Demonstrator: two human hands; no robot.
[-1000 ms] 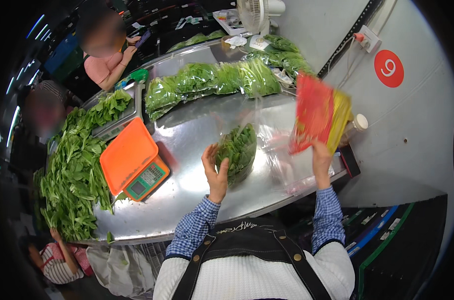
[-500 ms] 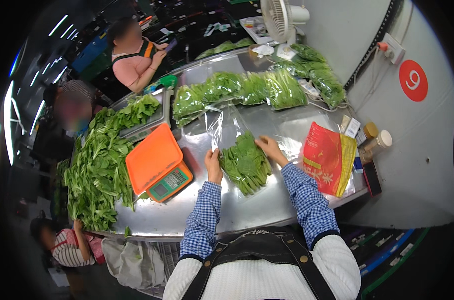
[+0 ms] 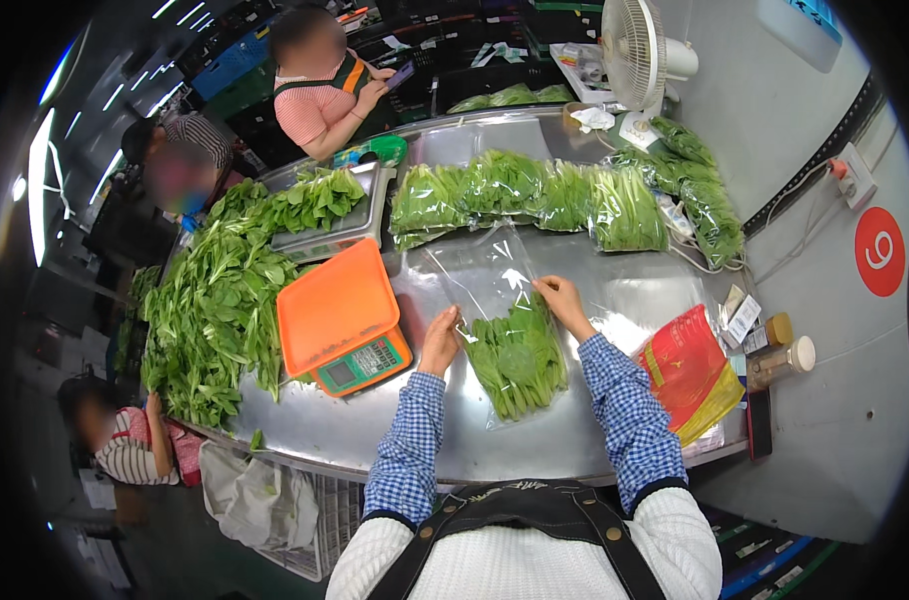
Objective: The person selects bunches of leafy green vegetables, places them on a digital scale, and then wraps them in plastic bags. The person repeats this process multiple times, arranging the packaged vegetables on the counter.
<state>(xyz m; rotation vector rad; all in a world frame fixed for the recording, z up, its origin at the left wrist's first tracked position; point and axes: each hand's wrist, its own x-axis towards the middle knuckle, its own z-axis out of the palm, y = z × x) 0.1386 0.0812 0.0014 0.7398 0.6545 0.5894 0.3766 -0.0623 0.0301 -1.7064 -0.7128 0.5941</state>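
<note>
A clear plastic bag of leafy greens [image 3: 518, 365] lies flat before me on the metal table. Its leaves and stalks fill the near part, while the far part of the bag is flat film. At the bag's left edge, the fingers of my left hand [image 3: 440, 341] are closed on the film beside the leaf tops. My right hand [image 3: 566, 304] pinches the opposite edge, slightly farther up. Left of the bag stands an orange scale [image 3: 340, 310] with nothing on its pan. A red and yellow printed bag [image 3: 687, 370] lies to the right.
Filled bags of greens [image 3: 505, 190] line the table's far side. Loose greens [image 3: 215, 310] are heaped at left, partly on a metal scale [image 3: 375, 195]. A white fan [image 3: 635, 55], jars [image 3: 787, 360] and a wall socket [image 3: 855, 175] are at right. Three other people stand around the left side.
My view has shifted, so the table's things appear farther right. Both hands have slid slightly up the bag's edges, the right one now above the leaves on the flat film.
</note>
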